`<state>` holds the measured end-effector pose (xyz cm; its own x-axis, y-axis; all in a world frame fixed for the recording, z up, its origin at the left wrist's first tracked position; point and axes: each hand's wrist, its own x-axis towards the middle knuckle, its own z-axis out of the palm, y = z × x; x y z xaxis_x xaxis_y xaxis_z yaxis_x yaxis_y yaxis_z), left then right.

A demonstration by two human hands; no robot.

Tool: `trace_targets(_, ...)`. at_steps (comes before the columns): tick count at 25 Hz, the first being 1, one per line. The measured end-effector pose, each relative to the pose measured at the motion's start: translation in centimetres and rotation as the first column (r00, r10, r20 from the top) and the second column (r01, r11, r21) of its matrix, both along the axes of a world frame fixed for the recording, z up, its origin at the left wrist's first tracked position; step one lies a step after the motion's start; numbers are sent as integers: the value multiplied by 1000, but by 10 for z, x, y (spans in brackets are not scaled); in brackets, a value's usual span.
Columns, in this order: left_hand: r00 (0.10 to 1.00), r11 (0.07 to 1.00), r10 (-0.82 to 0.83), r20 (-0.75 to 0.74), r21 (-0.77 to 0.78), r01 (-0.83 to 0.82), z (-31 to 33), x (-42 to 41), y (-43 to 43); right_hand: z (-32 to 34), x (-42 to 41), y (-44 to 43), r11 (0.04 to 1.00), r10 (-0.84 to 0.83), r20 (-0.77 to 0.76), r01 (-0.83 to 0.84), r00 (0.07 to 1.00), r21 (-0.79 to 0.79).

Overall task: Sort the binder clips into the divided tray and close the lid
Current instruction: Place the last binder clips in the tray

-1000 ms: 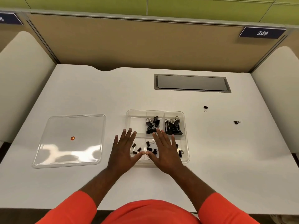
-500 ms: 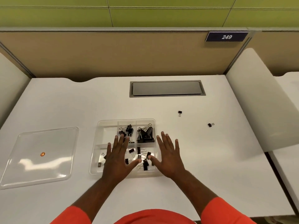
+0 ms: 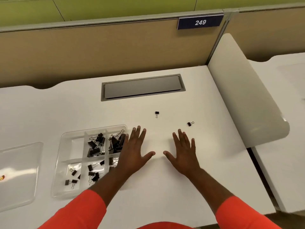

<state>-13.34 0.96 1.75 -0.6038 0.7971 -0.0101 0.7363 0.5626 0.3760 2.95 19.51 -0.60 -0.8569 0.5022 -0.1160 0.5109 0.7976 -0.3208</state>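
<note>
A clear divided tray (image 3: pixel 66 138) lies on the white desk at the left, with black binder clips (image 3: pixel 96 144) in several of its compartments. Its clear lid (image 3: pixel 19 172) lies flat further left, partly out of frame. Two small black clips lie loose on the desk: one (image 3: pixel 157 113) beyond my hands, another (image 3: pixel 190 123) to its right. My left hand (image 3: pixel 134 152) is spread flat, palm down, over the tray's right edge. My right hand (image 3: pixel 184 151) is spread flat on the bare desk, just short of the right loose clip. Both hands hold nothing.
A grey cable hatch (image 3: pixel 142 87) is set into the desk behind the loose clips. A tan partition with a plate reading 249 (image 3: pixel 200 22) closes the back. A white side divider (image 3: pixel 244 100) rises at the right edge.
The view has swung right, so the tray and lid now sit further left. Both hands have moved right, off the tray's middle and toward the two loose clips.
</note>
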Motion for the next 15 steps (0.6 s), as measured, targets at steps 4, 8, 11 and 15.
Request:
trace_targets(4,997,997,-52,52,-53,55,-14,-6,55,-14,11,41,998,-56,59,57,997,-17)
trace_targets(8,993,993,-4,118,-117,18,-33,-19,91,-29,6,69,993,-88,34,91,996,-74)
trace_targets(11,988,991,50,149,-133,-30,-49,-29,106,-38,-5,85,988,-109,-29,105,994,-109)
trace_targets(15,985,988,148,89,-53,-144,-57,-47,125,-49,-21,97,978,-182,-105,168,978,-124)
